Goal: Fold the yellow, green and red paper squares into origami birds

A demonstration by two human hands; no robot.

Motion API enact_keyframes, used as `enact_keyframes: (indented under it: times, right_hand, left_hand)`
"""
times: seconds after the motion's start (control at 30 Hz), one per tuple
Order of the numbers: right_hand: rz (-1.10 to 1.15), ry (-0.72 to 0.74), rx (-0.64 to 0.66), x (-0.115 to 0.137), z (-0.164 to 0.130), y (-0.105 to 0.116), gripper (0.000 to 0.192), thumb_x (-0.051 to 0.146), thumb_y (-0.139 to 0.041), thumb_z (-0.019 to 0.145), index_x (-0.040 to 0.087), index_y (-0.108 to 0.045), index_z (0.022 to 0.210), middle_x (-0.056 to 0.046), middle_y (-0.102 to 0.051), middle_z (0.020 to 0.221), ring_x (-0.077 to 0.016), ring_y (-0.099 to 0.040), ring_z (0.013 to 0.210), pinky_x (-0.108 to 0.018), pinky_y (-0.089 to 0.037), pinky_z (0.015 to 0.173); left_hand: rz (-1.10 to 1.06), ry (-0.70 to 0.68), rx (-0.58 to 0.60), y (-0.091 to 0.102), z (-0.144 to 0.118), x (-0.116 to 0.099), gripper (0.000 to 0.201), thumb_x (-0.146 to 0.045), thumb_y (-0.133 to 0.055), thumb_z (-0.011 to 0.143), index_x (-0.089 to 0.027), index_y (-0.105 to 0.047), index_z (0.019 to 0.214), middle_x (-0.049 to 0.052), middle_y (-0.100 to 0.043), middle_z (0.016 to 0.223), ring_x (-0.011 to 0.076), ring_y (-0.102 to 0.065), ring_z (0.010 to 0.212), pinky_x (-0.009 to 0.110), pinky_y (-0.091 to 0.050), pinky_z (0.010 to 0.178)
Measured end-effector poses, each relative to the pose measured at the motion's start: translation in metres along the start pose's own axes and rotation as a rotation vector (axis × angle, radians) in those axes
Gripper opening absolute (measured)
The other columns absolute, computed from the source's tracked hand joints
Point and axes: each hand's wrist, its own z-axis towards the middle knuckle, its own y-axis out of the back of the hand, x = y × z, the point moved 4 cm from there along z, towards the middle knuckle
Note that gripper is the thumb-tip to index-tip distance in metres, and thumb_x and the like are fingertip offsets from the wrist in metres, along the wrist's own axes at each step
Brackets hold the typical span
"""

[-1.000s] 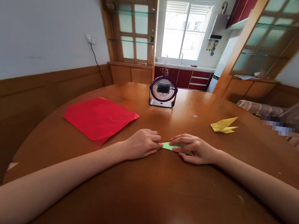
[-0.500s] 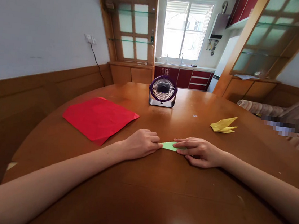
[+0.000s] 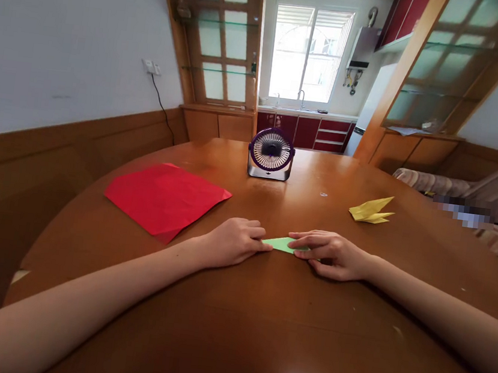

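Observation:
A small folded piece of green paper (image 3: pixel 282 244) lies flat on the round wooden table (image 3: pixel 258 333), between both hands. My left hand (image 3: pixel 233 243) is curled, with its fingertips pressing the paper's left tip. My right hand (image 3: pixel 331 255) lies over the paper's right part, fingers stretched along its top edge. Most of the green paper is hidden under the right hand.
A red paper sheet (image 3: pixel 163 196) lies to the left. A folded yellow paper figure (image 3: pixel 371 210) sits at the right. A small purple desk fan (image 3: pixel 271 153) stands at the table's far side. Wooden wall panelling runs along the left.
My right hand has slid a little to the right along the green paper, showing more of it. My left hand has stayed on the left tip.

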Motion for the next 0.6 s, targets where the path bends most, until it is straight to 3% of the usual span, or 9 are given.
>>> enact_keyframes:
  times: [0.23,0.6]
  right_hand:
    - [-0.011,0.001,-0.006,0.001,0.001,0.001,0.039,0.015,-0.052,0.089,0.021,-0.06,0.127,-0.011,-0.065,0.123,-0.0248,-0.051,0.129,-0.046,-0.047,0.101]
    - [-0.023,0.0,0.001,0.003,0.002,0.002,0.038,0.014,-0.053,0.089,0.02,-0.061,0.126,-0.011,-0.065,0.123,-0.0242,-0.051,0.128,-0.048,-0.045,0.103]
  left_hand:
    - [-0.058,0.052,0.036,0.009,-0.007,-0.008,0.029,-0.016,-0.042,0.092,-0.013,-0.062,0.112,0.007,-0.065,0.088,0.0187,-0.055,0.079,0.032,-0.046,0.073]
    - [-0.088,0.114,0.023,0.012,-0.007,-0.01,0.03,-0.018,-0.041,0.091,-0.013,-0.067,0.105,0.007,-0.063,0.083,0.0184,-0.056,0.075,0.031,-0.047,0.071]
